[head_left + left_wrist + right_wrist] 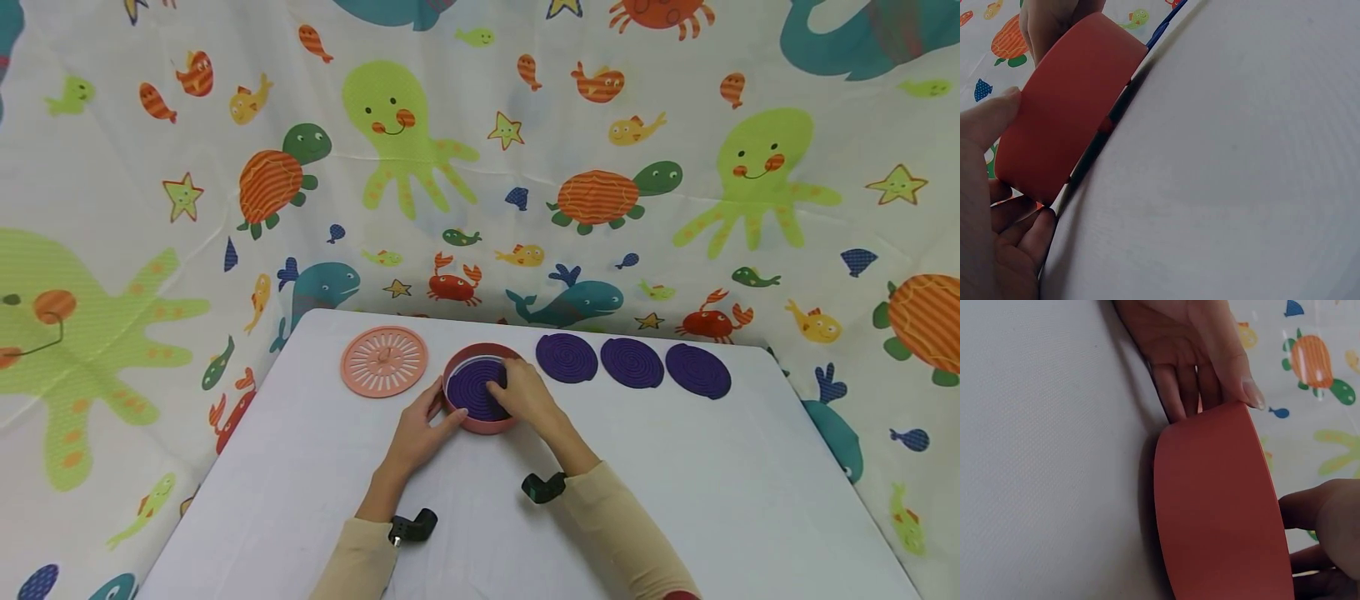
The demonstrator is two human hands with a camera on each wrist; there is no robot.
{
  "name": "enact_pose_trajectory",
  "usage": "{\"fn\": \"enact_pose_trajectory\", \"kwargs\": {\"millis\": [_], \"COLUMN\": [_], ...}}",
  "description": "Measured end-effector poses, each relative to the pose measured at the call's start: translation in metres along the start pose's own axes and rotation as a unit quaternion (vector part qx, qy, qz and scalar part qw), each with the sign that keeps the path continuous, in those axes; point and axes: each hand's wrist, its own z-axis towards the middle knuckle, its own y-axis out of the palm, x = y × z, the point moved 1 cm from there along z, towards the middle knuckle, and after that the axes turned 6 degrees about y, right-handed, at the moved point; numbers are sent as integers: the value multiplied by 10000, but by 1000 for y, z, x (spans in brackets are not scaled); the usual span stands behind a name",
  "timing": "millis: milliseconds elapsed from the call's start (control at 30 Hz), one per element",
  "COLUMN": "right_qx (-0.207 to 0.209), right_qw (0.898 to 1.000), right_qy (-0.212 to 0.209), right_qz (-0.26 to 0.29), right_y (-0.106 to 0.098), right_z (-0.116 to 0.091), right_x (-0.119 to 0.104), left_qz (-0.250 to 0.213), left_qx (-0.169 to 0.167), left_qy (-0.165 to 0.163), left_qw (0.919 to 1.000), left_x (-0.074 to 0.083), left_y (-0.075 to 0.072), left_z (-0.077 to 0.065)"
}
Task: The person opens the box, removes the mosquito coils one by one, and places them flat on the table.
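Note:
A round red-pink mosquito coil box (487,428) stands without its lid on the table, its plain side wall (1072,100) filling much of the left wrist view. Inside lies a dark purple mosquito coil (472,387), with a pale rim strip showing behind it. My left hand (416,433) grips the box from the left, thumb up at the rim and fingers low on the wall, also seen in the right wrist view (1197,350). Reaching in over the right rim, my right hand (528,396) pinches the coil at its right edge; its fingertips are partly hidden.
Left of the box lies a pink slotted lid (384,358). Three more purple coils, the near one (567,358), the middle one (632,362) and the far one (698,371), lie in a row to the right. A sea-animal curtain (465,167) hangs behind the white table (480,533).

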Motion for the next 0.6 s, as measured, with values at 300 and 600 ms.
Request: {"fn": "enact_pose_trajectory", "kwargs": {"millis": [300, 600], "right_qx": [22, 266], "right_qw": [9998, 9995], "right_qy": [-48, -192], "right_qz": [-177, -3], "right_y": [2, 3], "right_z": [-1, -2], "right_x": [0, 0], "left_qz": [15, -49], "left_qx": [-41, 15], "left_qy": [-22, 69], "left_qw": [10000, 10000], "left_x": [1, 0], "left_y": [-1, -1], "left_z": [-1, 0]}}
